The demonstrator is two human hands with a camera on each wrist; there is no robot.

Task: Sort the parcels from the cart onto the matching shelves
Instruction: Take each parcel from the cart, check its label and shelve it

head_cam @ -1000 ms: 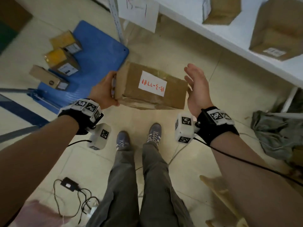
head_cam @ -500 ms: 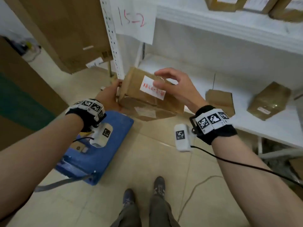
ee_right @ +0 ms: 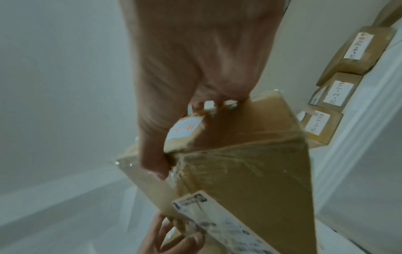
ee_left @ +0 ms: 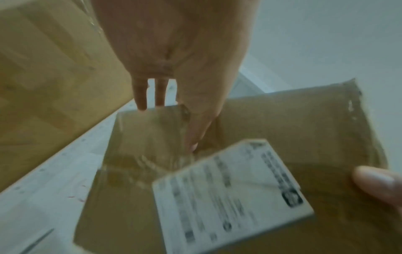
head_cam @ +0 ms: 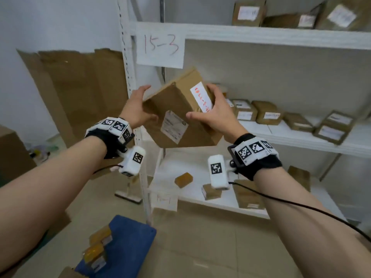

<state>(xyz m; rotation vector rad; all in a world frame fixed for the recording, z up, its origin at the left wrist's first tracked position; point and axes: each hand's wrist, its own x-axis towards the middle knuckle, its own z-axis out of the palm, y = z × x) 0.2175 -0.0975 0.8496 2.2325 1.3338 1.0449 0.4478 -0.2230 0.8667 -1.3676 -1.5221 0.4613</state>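
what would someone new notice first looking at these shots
A brown cardboard parcel held tilted in mid-air between the left hand and right hand, its white label with red writing turned up. Just above it hangs the paper sign reading 15-3 on the white shelf unit, with more parcels lined up behind.

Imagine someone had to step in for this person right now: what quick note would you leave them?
Left hand: grips the left edge of the cardboard parcel.
Right hand: grips its right edge, beside the red-written label.
The parcel is tilted in the air before the shelf unit, below the 15-3 sign.
Done: parcel lifted off the blue cart.
Left: set it on its matching shelf; the label is too blurred to read. More small parcels wait on the cart.
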